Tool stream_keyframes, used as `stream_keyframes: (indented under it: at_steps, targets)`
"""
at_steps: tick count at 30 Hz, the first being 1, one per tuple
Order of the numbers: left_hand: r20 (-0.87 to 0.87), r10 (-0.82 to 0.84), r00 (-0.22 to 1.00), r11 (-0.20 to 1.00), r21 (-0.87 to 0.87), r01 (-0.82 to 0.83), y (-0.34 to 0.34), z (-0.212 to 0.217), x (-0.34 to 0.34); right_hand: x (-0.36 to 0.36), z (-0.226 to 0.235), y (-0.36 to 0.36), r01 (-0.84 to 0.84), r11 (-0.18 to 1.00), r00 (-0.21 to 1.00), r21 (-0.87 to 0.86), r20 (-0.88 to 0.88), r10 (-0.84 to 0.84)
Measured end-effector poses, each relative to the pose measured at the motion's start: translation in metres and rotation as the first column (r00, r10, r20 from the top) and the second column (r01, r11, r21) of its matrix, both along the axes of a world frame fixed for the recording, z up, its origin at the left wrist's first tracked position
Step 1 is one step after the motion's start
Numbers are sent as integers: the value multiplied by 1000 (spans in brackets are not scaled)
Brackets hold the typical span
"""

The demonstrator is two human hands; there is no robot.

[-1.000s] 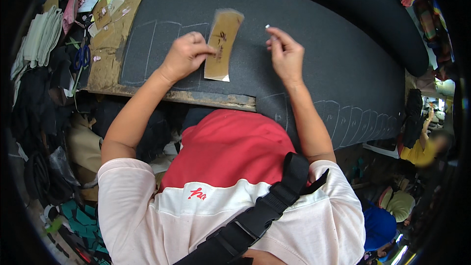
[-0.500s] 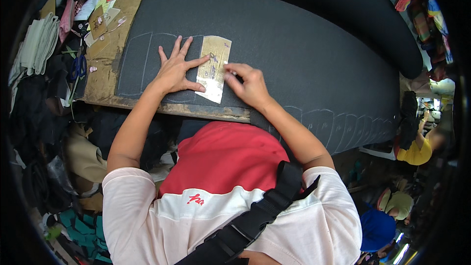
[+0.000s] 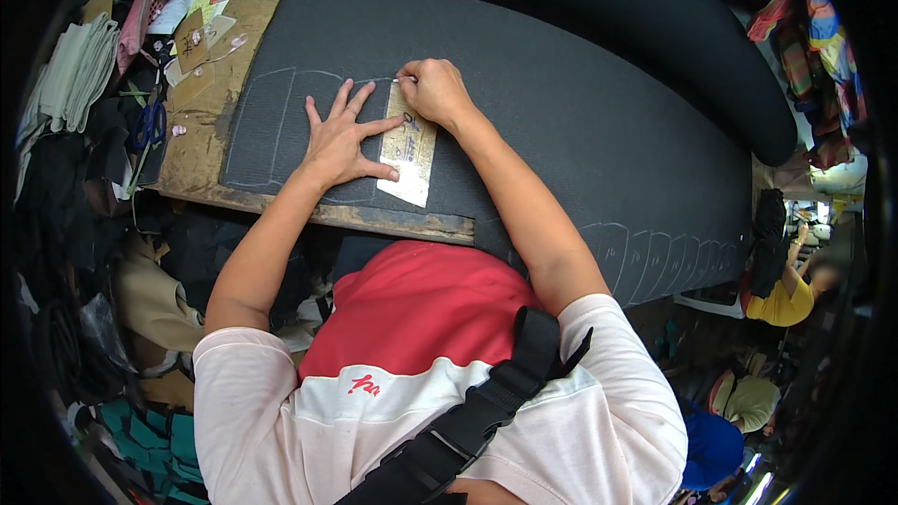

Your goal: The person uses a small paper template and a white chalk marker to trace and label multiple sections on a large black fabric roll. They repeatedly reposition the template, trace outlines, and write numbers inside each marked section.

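On the dark grey cloth (image 3: 580,122) lies a tan and whitish card template (image 3: 408,168) with handwriting on it. My left hand (image 3: 340,142) is spread wide, its thumb and forefinger pressing on the template's left edge and its other fingers resting on the cloth. At the template's top end, my right hand (image 3: 434,92) is closed in a pinch on a small white piece of chalk (image 3: 408,79), mostly hidden by the fingers. Pale curved outlines (image 3: 271,126) run across the cloth left of the template and meet its top left corner.
A thick dark roll of cloth (image 3: 599,9) lies along the table's far side. Blue-handled scissors (image 3: 150,123), paper pieces and folded cloth (image 3: 79,75) crowd the left. More outlines (image 3: 645,262) mark the cloth's near right edge. A person in yellow (image 3: 784,301) is at the far right.
My right hand has moved from the template's right edge up to its top end, keeping the chalk pinched. My left hand still presses the template down.
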State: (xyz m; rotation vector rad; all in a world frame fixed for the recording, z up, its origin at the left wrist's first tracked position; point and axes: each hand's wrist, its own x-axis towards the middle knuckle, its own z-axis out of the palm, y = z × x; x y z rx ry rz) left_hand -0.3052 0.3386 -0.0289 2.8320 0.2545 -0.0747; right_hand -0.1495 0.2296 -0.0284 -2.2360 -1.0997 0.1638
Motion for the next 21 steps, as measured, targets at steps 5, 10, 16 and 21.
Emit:
stream_keyframes:
  at_steps: [5, 10, 16, 21]
  targets:
    - [5, 8, 1000, 1000, -29, -8, -1, 2, -1, 12, 9, -42, 145, 981, 988, -131, 65, -138]
    - [10, 6, 1000, 999, -47, -6, -1, 1, 1, -6, 3, -44, 183, 979, 967, -95, 195, -162]
    - [-29, 8, 1000, 999, -47, -10, -3, 8, 3, -104, 21, -98, -126, 947, 992, -296, -23, 125]
    - [-98, -121, 988, 992, 9, 122, -9, 26, 25, -118, 25, -78, -321, 946, 942, -44, -118, 315]
